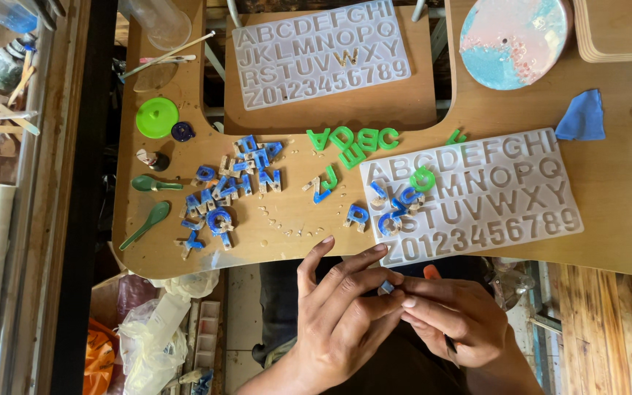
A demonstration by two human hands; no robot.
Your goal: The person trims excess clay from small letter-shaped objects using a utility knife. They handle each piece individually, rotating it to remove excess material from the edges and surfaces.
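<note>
**Both hands pinch a small blue piece below the table edge**

Left hand (338, 314) and right hand (451, 318) meet just under the near edge of the wooden table (623, 212). Fingertips of both press together around a small blue piece (387, 287); only a sliver shows, its shape can't be read. Right hand also grips a thin dark tool (450, 345) along the palm, mostly hidden. An orange bit (431, 271) pokes out behind the right fingers, unclear what it is.

Around: clear letter mould (477, 194) on the table just above the hands, with a few blue letters (393, 208) and a green ring-shaped piece (423, 178) lying on its left end. Green letters (352, 140) sit in a row near the table cutout. A heap of blue-and-wood letters (232, 183) lies to the left, with small crumbs scattered between heap and mould. Second letter mould (321, 53) rests on a board further back. Far left: green lid (157, 117), two green spoons (148, 219). Top right: round pink-and-blue disc (513, 40), cut off by the frame; blue cloth (583, 117) just beside the near mould's corner.

Plastic bags (155, 329) under the table, contents unclear. Left shelf clutter is cropped and hard to read.
</note>
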